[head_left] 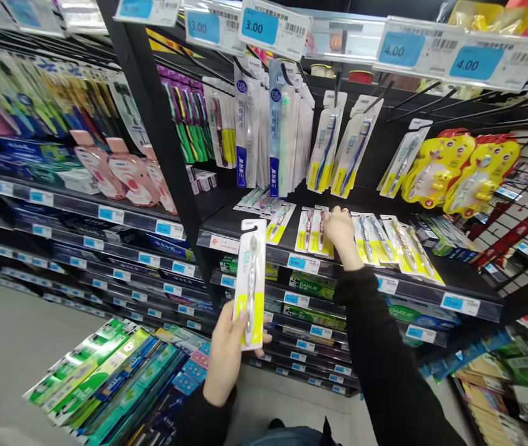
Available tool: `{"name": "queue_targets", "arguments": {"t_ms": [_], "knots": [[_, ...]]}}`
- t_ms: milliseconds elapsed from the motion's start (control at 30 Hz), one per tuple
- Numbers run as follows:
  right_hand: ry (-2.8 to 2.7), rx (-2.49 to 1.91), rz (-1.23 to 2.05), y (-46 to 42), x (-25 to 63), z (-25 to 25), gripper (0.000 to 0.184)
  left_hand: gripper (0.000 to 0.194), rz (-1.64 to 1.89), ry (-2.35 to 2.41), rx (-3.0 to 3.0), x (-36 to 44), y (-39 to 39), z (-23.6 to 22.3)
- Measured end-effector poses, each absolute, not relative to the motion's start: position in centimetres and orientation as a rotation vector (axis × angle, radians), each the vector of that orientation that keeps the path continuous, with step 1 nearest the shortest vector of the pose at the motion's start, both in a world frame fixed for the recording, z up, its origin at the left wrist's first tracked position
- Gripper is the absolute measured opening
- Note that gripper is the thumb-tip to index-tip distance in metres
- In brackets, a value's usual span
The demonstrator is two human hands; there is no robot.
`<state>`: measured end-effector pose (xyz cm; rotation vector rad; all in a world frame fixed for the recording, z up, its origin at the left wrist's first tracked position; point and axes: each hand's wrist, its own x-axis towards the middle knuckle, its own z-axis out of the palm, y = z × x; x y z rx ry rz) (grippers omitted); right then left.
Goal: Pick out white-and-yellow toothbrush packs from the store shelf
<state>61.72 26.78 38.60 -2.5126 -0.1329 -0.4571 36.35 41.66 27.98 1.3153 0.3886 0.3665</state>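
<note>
My left hand point(226, 347) is closed around the lower part of a packaged toothbrush point(251, 282), held upright in front of the shelf. Its card is white above and yellow below, with a grey brush behind clear plastic. Over the shelf, my right hand point(339, 234) reaches down with curled fingers among toothbrush packs lying flat. A pack with a reddish-brown brush point(320, 232) lies against its left side, and packs with grey-blue brushes point(375, 238) lie to its right. Whatever the right fingertips grip is hidden.
Toothbrush packs hang on hooks point(285, 130) above the shelf point(468, 279), with yellow cartoon-shaped packs point(437, 167) at the right. Price-tag rails point(465, 56) jut out overhead. Pink bottles point(131, 176) stand on the left shelf. Stacked toothpaste boxes point(119, 378) sit low at left.
</note>
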Motion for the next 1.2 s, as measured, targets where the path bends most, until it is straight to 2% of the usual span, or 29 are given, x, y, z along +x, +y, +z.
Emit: {"name": "queue_targets", "arguments": {"t_ms": [167, 233, 367, 567, 700, 800, 933, 1033, 1067, 1200], "knots": [[-0.427, -2.06, -0.763, 24.8, 52.7, 34.5, 0.023, 0.028, 0.558, 0.489, 2.045, 43.2, 46.0, 33.0], [-0.461, -1.927, -0.798, 24.5, 48.8, 32.2, 0.02, 0.031, 0.537, 0.495, 2.308, 46.3, 46.3, 36.1], [-0.576, -1.882, -0.72, 24.1, 43.2, 28.0, 0.016, 0.032, 0.491, 0.397, 2.471, 51.9, 44.6, 40.4], [-0.517, -1.945, -0.652, 21.7, 40.7, 24.3, 0.016, 0.034, 0.399, 0.402, 2.807, 55.6, 42.3, 40.1], [-0.415, -1.949, -0.72, 19.3, 40.6, 24.1, 0.017, 0.036, 0.387, 0.432, 2.881, 55.6, 42.2, 39.4], [-0.4, -1.928, -0.787, 16.6, 41.4, 26.8, 0.017, 0.035, 0.468, 0.464, 2.895, 55.7, 42.5, 39.4], [-0.434, -1.943, -0.771, 12.4, 46.1, 35.1, 0.02, 0.033, 0.663, 0.446, 2.947, 54.6, 42.5, 39.1], [-0.401, -2.066, -0.678, 10.5, 54.0, 43.2, 0.019, 0.028, 0.813, 0.274, 2.892, 51.6, 41.9, 38.1], [-0.318, -2.144, -0.709, 10.3, 57.3, 45.7, 0.024, 0.027, 0.834, 0.204, 2.834, 50.2, 41.6, 37.4], [0.008, -2.443, -0.824, 10.7, 69.5, 53.0, 0.041, 0.033, 0.61, -0.166, 2.517, 44.3, 40.5, 32.7]]}}
